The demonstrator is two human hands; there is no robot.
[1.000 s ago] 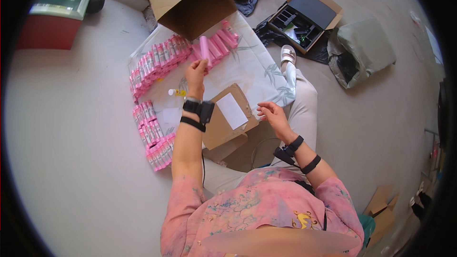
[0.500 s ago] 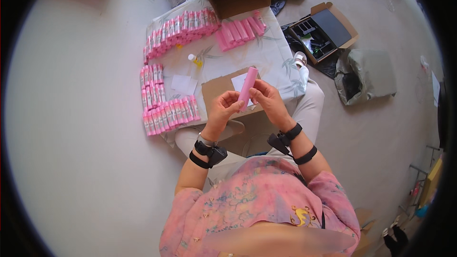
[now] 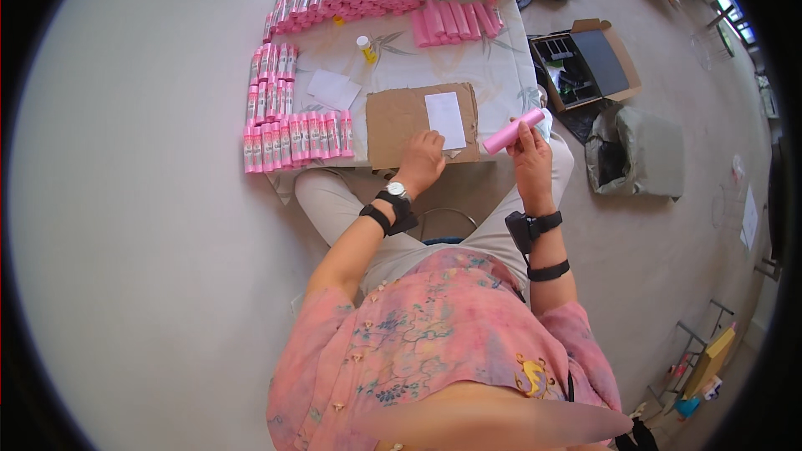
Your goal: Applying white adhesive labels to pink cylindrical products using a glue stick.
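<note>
My right hand (image 3: 532, 159) grips the tube (image 3: 515, 131), a smooth, plain pink cylinder, tilted at the right of the cardboard (image 3: 396, 127). My left hand (image 3: 422, 157) is curled, fingertips at the white sheet (image 3: 444, 117) on the cardboard; whether they pinch it, I cannot tell. On the cloth-covered desk (image 3: 418, 69), labelled tubes (image 3: 299, 138) bear printed silver-and-pink wraps; plain tubes (image 3: 453, 22) lie in a row beyond the cardboard.

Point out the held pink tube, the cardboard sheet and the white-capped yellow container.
Held pink tube (image 3: 505, 135), head view: its side.
Cardboard sheet (image 3: 398, 119), head view: bare left part.
White-capped yellow container (image 3: 369, 55), head view: yellow body.
</note>
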